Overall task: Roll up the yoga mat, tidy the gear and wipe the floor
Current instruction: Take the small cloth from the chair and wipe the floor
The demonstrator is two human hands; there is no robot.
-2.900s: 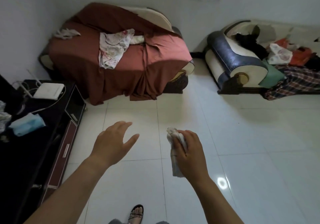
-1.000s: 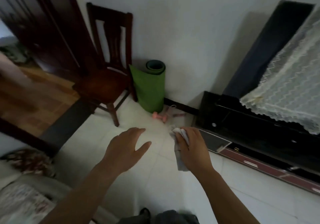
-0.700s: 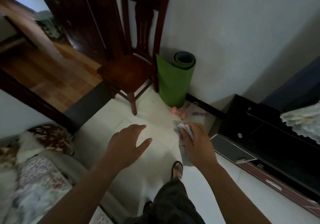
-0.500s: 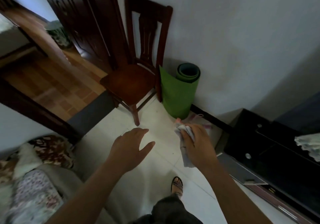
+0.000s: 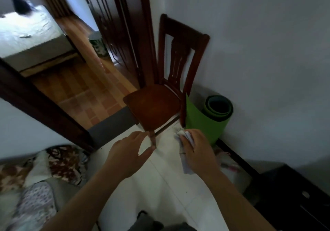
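Green and rolled, the yoga mat [image 5: 205, 122] is seen standing upright against the wall, just beside the wooden chair [image 5: 153, 106]. A white cloth [image 5: 185, 164] is gripped in the right hand [image 5: 198, 152], the fingers curled round it, above the white tiled floor [image 5: 160, 186] and in front of the mat. The left hand [image 5: 126, 156] is held out with fingers relaxed and spread, nothing being held. A dark cabinet [image 5: 289, 204] is seen at the lower right.
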